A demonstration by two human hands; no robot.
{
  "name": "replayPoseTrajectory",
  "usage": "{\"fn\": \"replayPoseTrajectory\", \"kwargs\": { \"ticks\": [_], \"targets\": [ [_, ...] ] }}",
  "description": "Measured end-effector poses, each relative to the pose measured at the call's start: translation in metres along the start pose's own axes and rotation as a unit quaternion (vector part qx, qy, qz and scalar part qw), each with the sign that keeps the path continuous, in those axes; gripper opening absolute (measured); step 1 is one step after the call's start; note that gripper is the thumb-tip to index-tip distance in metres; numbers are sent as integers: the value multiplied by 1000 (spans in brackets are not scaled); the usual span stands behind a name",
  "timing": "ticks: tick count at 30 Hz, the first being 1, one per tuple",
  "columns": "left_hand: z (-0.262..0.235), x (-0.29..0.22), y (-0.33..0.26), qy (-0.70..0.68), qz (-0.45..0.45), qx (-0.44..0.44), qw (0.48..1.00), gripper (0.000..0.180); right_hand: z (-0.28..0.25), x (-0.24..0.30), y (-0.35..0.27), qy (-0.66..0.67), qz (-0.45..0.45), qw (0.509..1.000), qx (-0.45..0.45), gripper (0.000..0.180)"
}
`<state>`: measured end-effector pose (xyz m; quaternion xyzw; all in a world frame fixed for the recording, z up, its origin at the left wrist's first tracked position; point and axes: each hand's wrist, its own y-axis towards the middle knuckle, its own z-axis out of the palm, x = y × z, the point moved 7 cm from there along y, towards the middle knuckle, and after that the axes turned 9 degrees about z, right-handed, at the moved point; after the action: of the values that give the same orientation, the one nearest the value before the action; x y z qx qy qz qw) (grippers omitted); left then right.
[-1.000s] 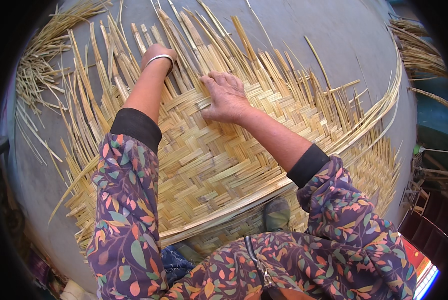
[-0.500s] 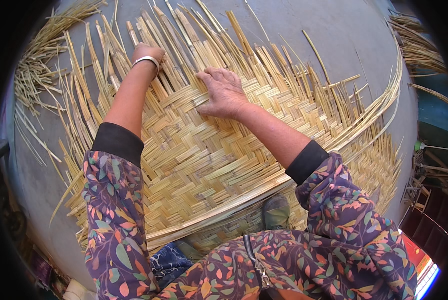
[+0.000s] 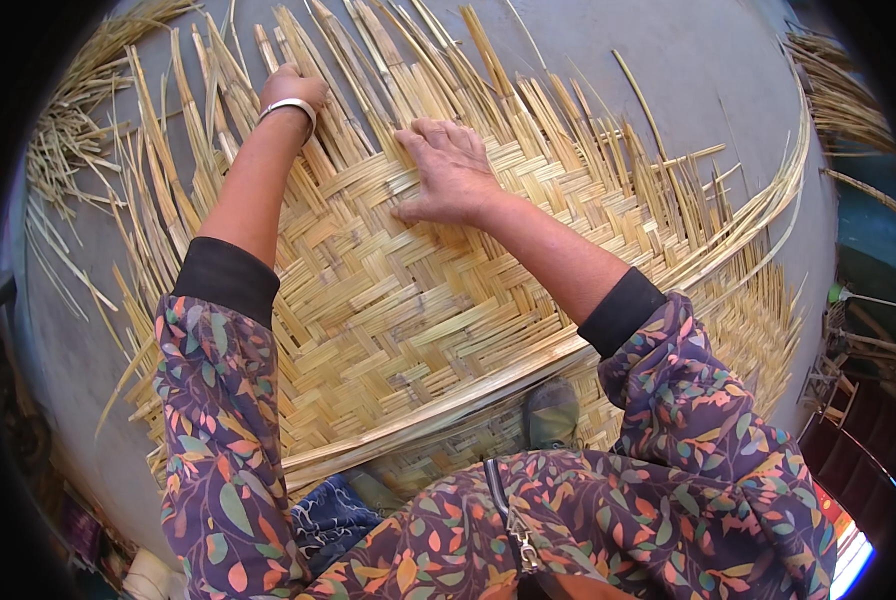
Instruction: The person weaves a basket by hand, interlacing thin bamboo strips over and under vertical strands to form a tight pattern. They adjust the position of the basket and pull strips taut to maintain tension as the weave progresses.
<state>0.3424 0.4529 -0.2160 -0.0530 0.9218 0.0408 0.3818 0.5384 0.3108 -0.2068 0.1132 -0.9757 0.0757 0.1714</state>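
Observation:
A large woven reed mat (image 3: 398, 310) in a zigzag pattern lies before me, its far edge fringed with unwoven strips. At the far left of that fringe, my left hand (image 3: 295, 92) is closed around a reed strip (image 3: 270, 50), whose end sticks out beyond the fist. A white bracelet (image 3: 290, 104) circles that wrist. My right hand (image 3: 450, 172) lies on the weave near its far edge, fingers spread and thumb out to the side. Several loose strips (image 3: 353, 90) point away from me between and past the two hands.
A pile of thin reed strips (image 3: 73, 140) lies at the far left on the grey floor (image 3: 688, 60). Another bundle of stalks (image 3: 838, 85) is at the far right. Long strips (image 3: 768, 205) curve up from the mat's right side. My shoe (image 3: 552, 408) is at the mat's near edge.
My left hand sits slightly farther away and to the left, still closed on the strip. My right hand has barely shifted, its fingers a little more spread.

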Motion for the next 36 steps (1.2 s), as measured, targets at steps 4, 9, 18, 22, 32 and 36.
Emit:
{"fn": "replayPoseTrajectory", "kwargs": {
  "ticks": [4, 9, 18, 22, 32, 36],
  "targets": [
    [22, 10, 3, -93, -67, 70, 991, 17, 1, 0, 2, -22, 13, 1000, 0, 90],
    [16, -2, -20, -189, -88, 75, 975, 18, 4, 0, 3, -27, 27, 999, 18, 91],
    [6, 8, -13, -10, -39, 36, 999, 30, 7, 3, 5, -26, 34, 998, 42, 94],
    [7, 12, -14, -48, -74, 61, 994, 32, 8, -2, 5, -10, 25, 999, 41, 93],
    [0, 2, -12, 39, 38, -25, 998, 23, 8, -4, 4, -6, -5, 1000, 28, 93],
    [9, -18, -19, -107, -4, 102, 989, 25, 6, -7, 4, -15, 1, 1000, 14, 92]
  ]
}}
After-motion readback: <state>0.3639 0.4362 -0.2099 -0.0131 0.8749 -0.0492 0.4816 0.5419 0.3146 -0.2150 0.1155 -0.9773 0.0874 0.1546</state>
